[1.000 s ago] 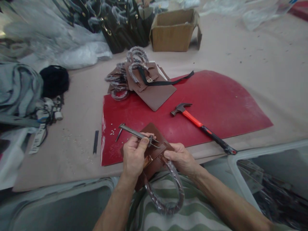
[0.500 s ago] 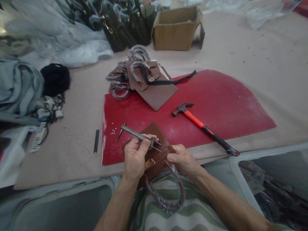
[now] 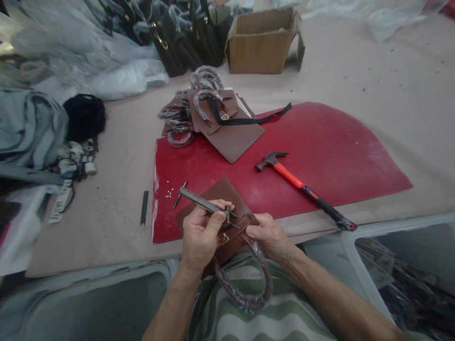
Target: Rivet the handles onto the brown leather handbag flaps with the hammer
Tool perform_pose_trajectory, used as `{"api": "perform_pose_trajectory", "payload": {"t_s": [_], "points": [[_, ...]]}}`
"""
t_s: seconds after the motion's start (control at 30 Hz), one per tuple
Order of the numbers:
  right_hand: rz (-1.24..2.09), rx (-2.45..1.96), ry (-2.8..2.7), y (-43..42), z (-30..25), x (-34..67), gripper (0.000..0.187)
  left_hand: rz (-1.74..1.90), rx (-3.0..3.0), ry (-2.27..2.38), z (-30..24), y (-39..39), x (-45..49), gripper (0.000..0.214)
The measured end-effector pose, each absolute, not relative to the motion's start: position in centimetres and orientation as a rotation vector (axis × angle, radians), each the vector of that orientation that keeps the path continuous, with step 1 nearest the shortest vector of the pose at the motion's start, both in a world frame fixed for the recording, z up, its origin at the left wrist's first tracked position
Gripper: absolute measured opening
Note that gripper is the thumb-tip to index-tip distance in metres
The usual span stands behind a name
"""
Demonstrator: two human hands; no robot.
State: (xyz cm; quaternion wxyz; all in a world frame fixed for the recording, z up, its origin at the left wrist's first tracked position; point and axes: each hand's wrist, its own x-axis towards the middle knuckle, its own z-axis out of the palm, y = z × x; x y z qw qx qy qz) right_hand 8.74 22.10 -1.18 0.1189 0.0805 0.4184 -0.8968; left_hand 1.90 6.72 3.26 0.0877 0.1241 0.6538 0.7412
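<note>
Between the thumb and fingers of my left hand [image 3: 199, 234] is a metal caliper [image 3: 201, 200], slanting down to the right. Its pointed jaws lie over the strap [image 3: 240, 225] of a brown leather bag panel [image 3: 227, 192]; whether they touch it I cannot tell. My right hand [image 3: 268, 233] pinches the panel's right edge beside the strap end. A gold-coloured clasp [image 3: 224, 238] shows near my left fingers. The plastic-wrapped handle [image 3: 266, 272] loops down toward my lap. Near the caliper's far end is a thin metal rod [image 3: 177, 201]; whether it is attached is unclear.
A claw hammer [image 3: 291, 177] lies on the red mat [image 3: 337, 147]. Behind are a pile of brown bag panels [image 3: 241, 137], a cardboard box [image 3: 256, 52] and dark bags [image 3: 170, 52]. A dark flat strip [image 3: 144, 207] and tiny white bits lie left.
The caliper's jaws have shifted slightly down, over the strap. The panel has turned a little under my left hand. My right hand keeps its hold.
</note>
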Motion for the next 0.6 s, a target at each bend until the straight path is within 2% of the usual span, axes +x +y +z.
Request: {"api": "perform_pose_trajectory", "payload": {"t_s": [0.3,0.6], "points": [[-2.665,0.225,1.221,21.73,-1.17,8.85,0.038,2.160,0.325,1.965,3.04,6.46,1.78,0.016],[-2.689,0.183,1.253,21.51,-1.17,8.74,0.036,2.264,0.302,1.840,2.51,6.30,1.54,0.012]]}}
